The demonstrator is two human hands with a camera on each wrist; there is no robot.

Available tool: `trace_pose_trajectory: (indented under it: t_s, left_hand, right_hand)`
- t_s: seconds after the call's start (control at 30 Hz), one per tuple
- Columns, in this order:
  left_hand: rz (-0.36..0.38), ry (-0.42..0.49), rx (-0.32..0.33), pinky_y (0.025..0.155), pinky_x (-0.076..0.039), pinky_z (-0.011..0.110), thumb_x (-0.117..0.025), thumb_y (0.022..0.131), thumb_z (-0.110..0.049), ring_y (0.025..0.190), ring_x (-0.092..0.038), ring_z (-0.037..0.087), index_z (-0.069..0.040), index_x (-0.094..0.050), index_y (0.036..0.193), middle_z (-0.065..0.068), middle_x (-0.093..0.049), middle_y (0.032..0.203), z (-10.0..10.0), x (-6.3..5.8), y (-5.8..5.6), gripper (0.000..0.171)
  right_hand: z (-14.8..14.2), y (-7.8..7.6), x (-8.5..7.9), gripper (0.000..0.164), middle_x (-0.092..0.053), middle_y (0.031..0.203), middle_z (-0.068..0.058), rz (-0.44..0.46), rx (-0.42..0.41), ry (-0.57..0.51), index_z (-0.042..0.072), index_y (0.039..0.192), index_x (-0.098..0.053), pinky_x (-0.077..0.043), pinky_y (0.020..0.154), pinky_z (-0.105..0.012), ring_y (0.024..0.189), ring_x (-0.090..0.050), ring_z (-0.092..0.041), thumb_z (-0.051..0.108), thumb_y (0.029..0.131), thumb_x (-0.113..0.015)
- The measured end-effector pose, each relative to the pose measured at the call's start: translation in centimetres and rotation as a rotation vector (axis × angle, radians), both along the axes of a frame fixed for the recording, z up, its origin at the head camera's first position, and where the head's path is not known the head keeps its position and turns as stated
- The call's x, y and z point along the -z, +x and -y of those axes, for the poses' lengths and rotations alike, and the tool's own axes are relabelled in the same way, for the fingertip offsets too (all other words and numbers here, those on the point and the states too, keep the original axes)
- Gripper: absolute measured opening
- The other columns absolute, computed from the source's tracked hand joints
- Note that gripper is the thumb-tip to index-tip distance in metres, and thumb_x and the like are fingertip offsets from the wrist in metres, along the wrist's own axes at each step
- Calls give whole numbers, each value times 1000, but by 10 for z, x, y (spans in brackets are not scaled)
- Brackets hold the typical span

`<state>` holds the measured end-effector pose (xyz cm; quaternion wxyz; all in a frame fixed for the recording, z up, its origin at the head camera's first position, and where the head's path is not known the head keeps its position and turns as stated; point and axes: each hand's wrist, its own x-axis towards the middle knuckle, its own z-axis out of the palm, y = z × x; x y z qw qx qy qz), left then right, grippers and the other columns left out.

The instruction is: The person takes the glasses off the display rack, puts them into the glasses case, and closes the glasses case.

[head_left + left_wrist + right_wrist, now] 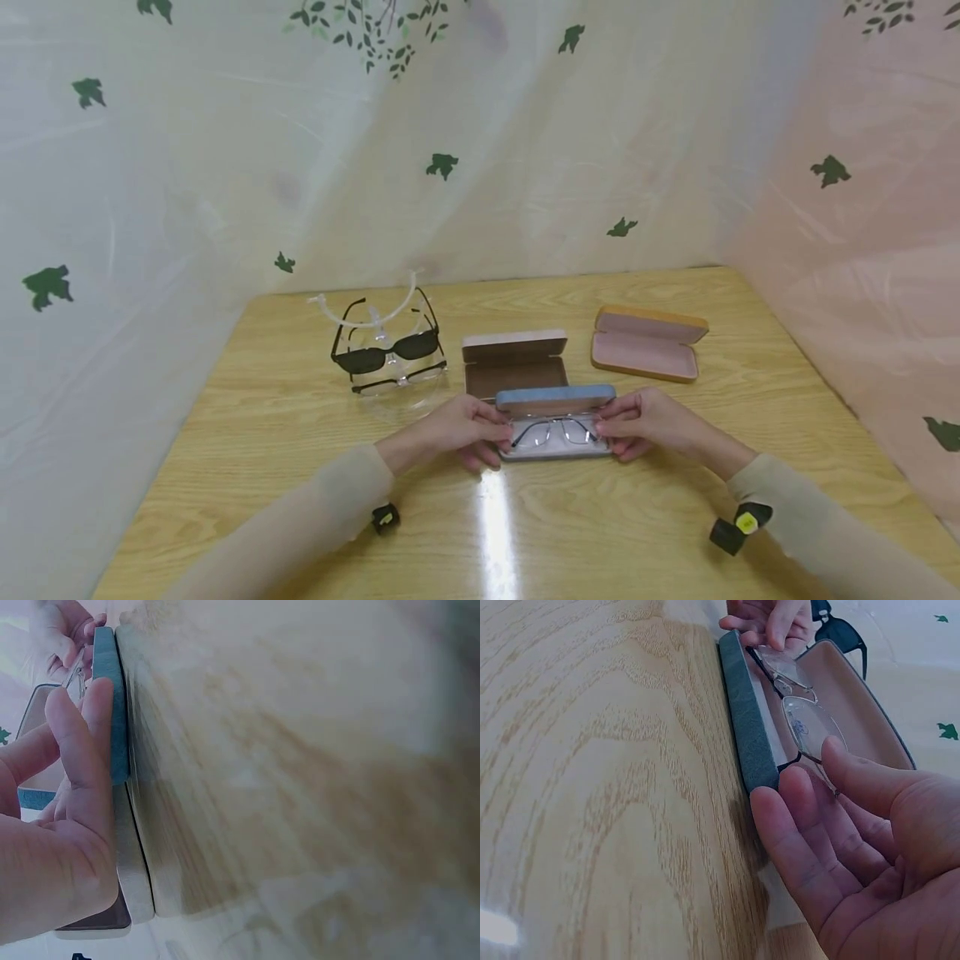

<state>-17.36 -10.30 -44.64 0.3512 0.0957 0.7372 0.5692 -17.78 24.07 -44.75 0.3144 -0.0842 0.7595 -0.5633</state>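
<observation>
Wire-rimmed eyeglasses (555, 432) with clear lenses and dark temple tips lie in an open blue glasses case (556, 396) with a pale lining. At the case's left end, my left hand (468, 427) pinches one side of the eyeglasses. My right hand (651, 421) pinches the other side, its thumb by the frame's edge in the right wrist view, where the eyeglasses (810, 724) sit along the case wall. Fingers of both hands lie against the case's ends. In the left wrist view, my left hand (71, 795) hides much of the case.
Behind the blue case stands an open brown-lined case (514, 375); farther right is an open orange case (648, 354) with pink lining. Dark sunglasses (390, 353) and clear glasses (401, 379) hang on a transparent stand (367, 323) at the left. A patterned cloth (525, 217) encloses the table.
</observation>
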Motion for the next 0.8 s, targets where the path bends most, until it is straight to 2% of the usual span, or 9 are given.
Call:
trace_pose_trajectory:
  t_s: [0.23,0.47,0.8]
  left_hand:
    - [2,-17,-3,57,-60,31,-72,96,-17,66,-72,20,1,-72,114,12,-75,89,2,-1,-1,25]
    - [14,-30,15,56,-60,29,-71,97,-17,64,-69,15,0,-73,111,11,-75,89,4,-2,-3,23]
    - [-2,-48,17,57,-60,31,-69,98,-19,66,-70,18,-3,-75,107,12,-73,90,8,-5,-2,19]
  right_hand:
    - [2,-1,-2,46,-70,82,-10,5,-2,21,-9,125,-64,-62,68,-40,72,-69,-16,25,96,-74]
    - [1,-2,-1,47,-68,84,-9,18,-1,40,-9,127,-64,-62,68,-40,71,-67,-16,25,96,-74]
    - [-7,-1,-3,50,-68,88,-11,-2,-31,51,-10,131,-61,-62,71,-42,78,-68,-19,25,96,-73]
